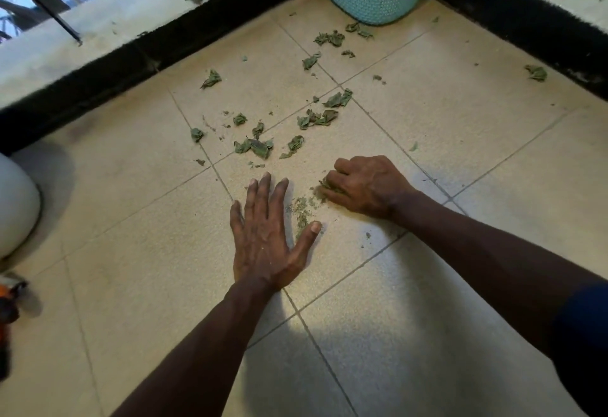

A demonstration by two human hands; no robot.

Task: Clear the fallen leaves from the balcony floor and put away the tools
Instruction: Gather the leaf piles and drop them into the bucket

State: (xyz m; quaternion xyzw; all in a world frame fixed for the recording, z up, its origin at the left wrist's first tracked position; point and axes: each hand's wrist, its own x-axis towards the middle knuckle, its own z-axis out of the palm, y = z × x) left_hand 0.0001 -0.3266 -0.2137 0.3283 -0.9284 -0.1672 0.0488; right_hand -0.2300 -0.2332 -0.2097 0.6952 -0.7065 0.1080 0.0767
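Leaves look dry, light, brittle; best scooped in bunches. Crumbs are herded by the flat left hand; a clump is clenched in the right hand.

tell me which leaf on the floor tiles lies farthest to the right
The lone crumpled leaf beside the right-hand black skirting; the rest lie mid-floor.

Beige tiled floor, grey grout; black skirting below pale ledge.
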